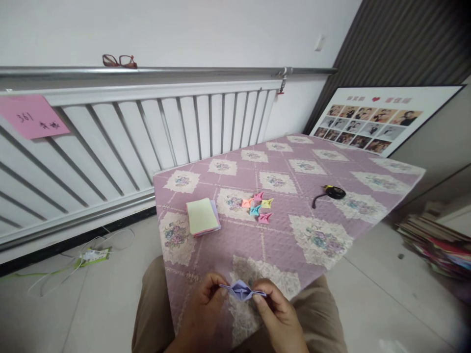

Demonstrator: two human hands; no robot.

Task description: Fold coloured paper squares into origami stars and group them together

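Between my two hands is a folded purple origami paper (242,290), spread a little at its middle. My left hand (206,309) pinches its left tip, and my right hand (275,310) pinches its right tip. Both hands are low over the near edge of the table. Farther in lies a small cluster of folded paper pieces, with an orange one (247,202), a blue one (255,210), a yellow one (267,202) and pink ones (264,218). To their left sits a stack of square paper (202,217), pale yellow-green on top.
A purple floral cloth (228,245) covers the table. A black tape measure (334,192) with a strap rests at the right. Behind stand a white radiator (206,122) and a framed photo board (368,122). Glasses (119,61) sit on the pipe. A power strip (94,256) is on the floor.
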